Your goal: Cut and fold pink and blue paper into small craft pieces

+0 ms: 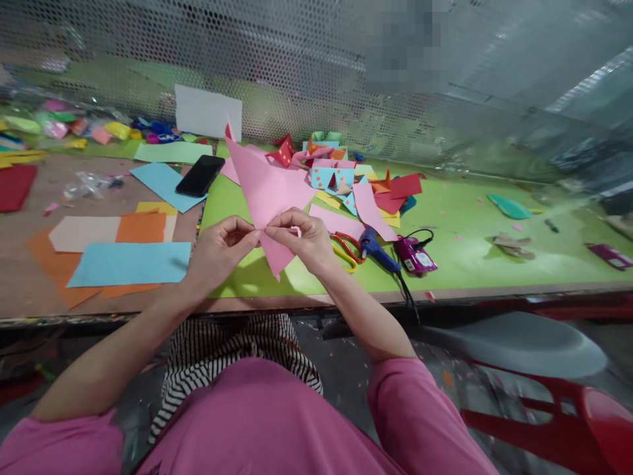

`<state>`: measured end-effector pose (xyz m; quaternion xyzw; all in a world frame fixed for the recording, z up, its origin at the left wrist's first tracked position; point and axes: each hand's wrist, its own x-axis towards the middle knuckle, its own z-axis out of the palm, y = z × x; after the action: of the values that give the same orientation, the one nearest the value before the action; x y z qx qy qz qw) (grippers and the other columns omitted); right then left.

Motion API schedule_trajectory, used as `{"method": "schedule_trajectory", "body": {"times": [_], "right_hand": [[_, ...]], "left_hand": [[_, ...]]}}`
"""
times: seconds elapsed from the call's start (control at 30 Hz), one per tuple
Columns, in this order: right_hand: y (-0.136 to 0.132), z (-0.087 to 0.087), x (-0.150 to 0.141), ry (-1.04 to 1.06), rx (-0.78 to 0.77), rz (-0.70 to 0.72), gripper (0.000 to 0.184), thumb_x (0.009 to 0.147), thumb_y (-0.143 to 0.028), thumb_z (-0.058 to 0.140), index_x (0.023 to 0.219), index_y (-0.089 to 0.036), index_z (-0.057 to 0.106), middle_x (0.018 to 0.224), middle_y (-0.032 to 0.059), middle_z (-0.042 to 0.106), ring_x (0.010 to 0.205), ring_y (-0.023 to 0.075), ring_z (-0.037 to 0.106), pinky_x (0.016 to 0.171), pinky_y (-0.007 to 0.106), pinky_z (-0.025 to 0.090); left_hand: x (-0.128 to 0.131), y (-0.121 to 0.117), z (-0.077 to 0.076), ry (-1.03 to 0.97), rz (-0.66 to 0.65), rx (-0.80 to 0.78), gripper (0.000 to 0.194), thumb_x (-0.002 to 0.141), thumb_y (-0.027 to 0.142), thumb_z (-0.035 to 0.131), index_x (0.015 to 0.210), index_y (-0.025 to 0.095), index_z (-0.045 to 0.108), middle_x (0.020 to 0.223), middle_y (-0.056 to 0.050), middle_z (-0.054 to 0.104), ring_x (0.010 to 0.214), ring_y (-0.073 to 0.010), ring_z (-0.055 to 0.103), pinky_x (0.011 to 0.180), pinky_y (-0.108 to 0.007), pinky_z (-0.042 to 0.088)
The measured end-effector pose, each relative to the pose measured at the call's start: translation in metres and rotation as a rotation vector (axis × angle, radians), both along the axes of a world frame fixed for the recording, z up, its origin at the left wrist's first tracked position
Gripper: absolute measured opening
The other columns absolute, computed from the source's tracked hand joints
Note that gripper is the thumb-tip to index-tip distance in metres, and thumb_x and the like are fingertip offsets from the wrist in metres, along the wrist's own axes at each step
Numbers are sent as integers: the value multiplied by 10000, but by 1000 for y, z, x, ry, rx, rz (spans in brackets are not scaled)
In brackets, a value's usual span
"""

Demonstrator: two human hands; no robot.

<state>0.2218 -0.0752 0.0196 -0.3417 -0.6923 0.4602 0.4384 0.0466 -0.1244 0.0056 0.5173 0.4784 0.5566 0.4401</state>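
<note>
1. Now the left hand (220,251) and right hand (307,241) pinch the pink sheet (260,188) in its lower half, thumbs pressed to fingers, the green mat (459,247) beneath it.
2. Right of the sheet lie scissor handles (352,244), then a glue gun (378,251).
3. Left of it lie a blue strip (128,264) and, farther, a phone (200,176).
4. Behind it is a white card (208,112).

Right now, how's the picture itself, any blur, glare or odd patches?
In the head view, the pink paper looks clearer than the grey seat, smeared at lower right; also in the head view, pale glare washes the green tabletop toward the right, and a pixelated patch covers part of the top.
</note>
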Motion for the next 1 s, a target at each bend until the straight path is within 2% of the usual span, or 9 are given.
{"method": "schedule_trajectory", "body": {"times": [0.23,0.4,0.47,0.6,0.7,0.77,0.83,0.93,1.0], "right_hand": [[5,-4,3,-8,-88,20,194,808,-408,800,868,-227,762,889,-6,721,830,125,631,768,285,486],[11,-7,13,-32,-75,-17,231,797,-433,814,833,-211,763,806,-1,711,717,117,592,673,284,457],[11,-5,14,-83,22,-24,197,823,-407,802,811,-214,765,783,2,705,704,127,594,659,294,460],[13,5,14,-210,437,-157,150,898,-376,749,840,-240,778,830,21,722,798,171,631,790,359,504],[15,9,16,-336,635,-211,257,931,-361,704,1162,-254,744,1107,71,721,998,224,639,917,416,505],[13,4,20,-422,705,-208,444,942,-312,673,1378,-246,621,1303,106,652,1142,257,597,959,441,495],[8,-9,25,-528,792,-164,452,963,-260,630,1412,-242,584,1336,109,637,1184,265,573,964,445,475],[-5,-35,34,-707,921,10,259,998,-241,587,1239,-233,683,1202,79,713,1087,240,595,912,410,436],[-14,-50,39,-782,949,130,193,1013,-212,559,1133,-218,711,1128,58,746,1006,215,599,878,388,411]], "left_hand": [[-9,8,4,0,-27,10,242,755,395,778,767,198,638,731,12,681,721,-148,676,742,-298,572],[-18,20,10,17,-24,-25,353,703,496,813,809,196,660,736,-8,699,701,-166,671,729,-331,591],[-19,24,11,55,-14,5,376,705,522,816,817,191,675,763,-22,712,725,-173,671,732,-329,584],[-24,31,12,254,78,183,310,831,503,736,833,194,725,850,-43,761,802,-198,691,754,-327,563],[-29,32,10,549,215,523,219,956,388,624,955,219,763,970,-46,791,957,-225,715,887,-369,554],[-33,30,3,762,265,747,195,982,296,589,1030,225,764,1070,-63,793,1021,-235,716,929,-395,548],[-36,24,-12,967,236,826,211,986,227,567,1069,213,760,1109,-89,789,987,-244,730,882,-403,564],[-41,8,-41,1193,61,729,282,998,172,499,1139,177,743,1057,-127,794,872,-253,747,767,-391,583],[-44,-6,-57,1255,-88,637,361,1001,130,428,1239,139,700,1100,-157,784,911,-265,750,773,-398,592]]}}
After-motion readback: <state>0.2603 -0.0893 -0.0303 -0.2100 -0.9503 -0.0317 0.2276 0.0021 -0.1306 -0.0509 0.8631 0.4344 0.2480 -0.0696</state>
